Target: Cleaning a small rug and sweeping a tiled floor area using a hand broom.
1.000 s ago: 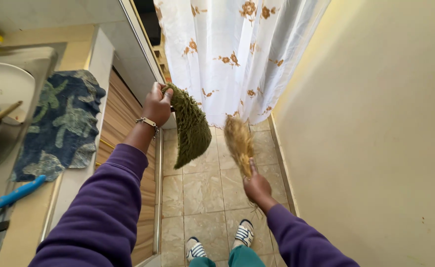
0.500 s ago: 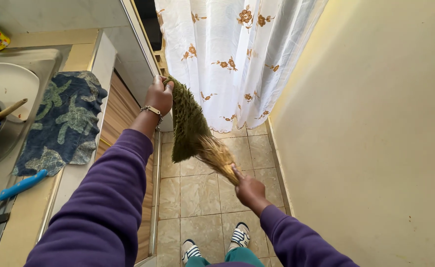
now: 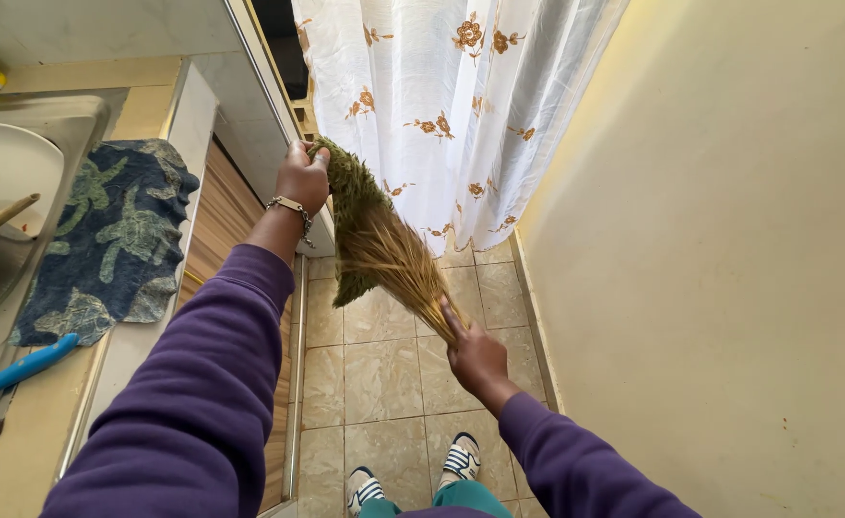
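- The left hand (image 3: 302,177) is raised at about 11 o'clock from the middle of the view, fingers closed over the top edge of a green knitted cloth (image 3: 350,206), with a metal bracelet (image 3: 293,208) on its wrist.
- The green cloth hangs down from that grip, in front of the white flowered curtain (image 3: 451,96).
- The right hand (image 3: 475,355) is lower, at about 5 o'clock from the left one, closed around the narrow end of a straw hand broom (image 3: 393,259).
- The broom's bristles fan up toward 11 o'clock and lie against the hanging cloth, touching it.
- Both arms wear purple sleeves (image 3: 202,384).
- Below, at 6 o'clock, striped shoes (image 3: 461,459) stand on the beige tiled floor (image 3: 384,384).
- At 9 o'clock the counter (image 3: 144,96) carries a blue patterned towel (image 3: 115,240), with a blue-handled tool (image 3: 29,363) just below it.
- A sink (image 3: 19,278) at the far left holds a white plate (image 3: 5,168).
- A plain cream wall (image 3: 729,259) fills the 3 o'clock side.
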